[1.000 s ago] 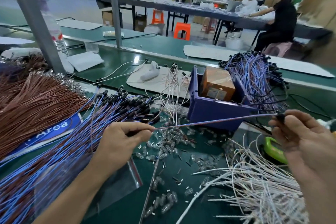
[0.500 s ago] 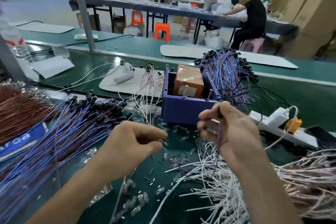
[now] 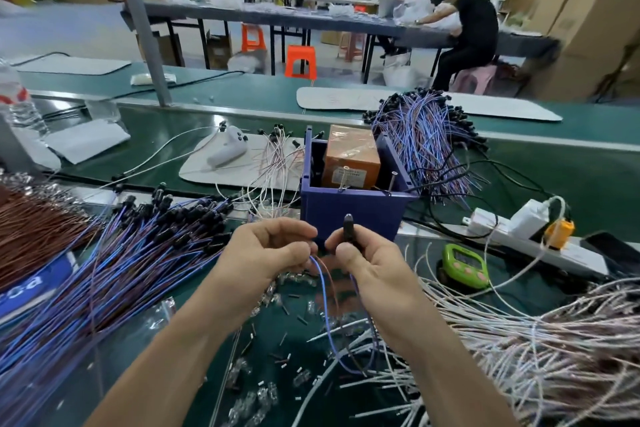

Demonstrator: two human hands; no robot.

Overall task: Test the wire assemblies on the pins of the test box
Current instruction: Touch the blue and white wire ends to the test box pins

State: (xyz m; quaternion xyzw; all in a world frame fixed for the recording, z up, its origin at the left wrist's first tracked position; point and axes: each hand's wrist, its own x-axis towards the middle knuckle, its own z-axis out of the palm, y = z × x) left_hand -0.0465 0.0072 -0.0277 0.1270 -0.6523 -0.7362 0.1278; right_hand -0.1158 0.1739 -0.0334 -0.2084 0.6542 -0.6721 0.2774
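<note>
Both hands, left hand (image 3: 273,250) and right hand (image 3: 363,260), pinch one wire (image 3: 323,291) just before the blue box (image 3: 349,215). It probably isn't on the pins (image 3: 391,180) yet; a big pile (image 3: 114,253) waits.

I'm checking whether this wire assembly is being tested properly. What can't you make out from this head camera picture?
- Wire ends in the left hand: hidden by its curled fingers.
- Contact with the test box pins: none visible; the wire assembly hangs before the box.
- Orange block label: too small to read.
- Connector in the right hand: partly covered by fingers.
</note>
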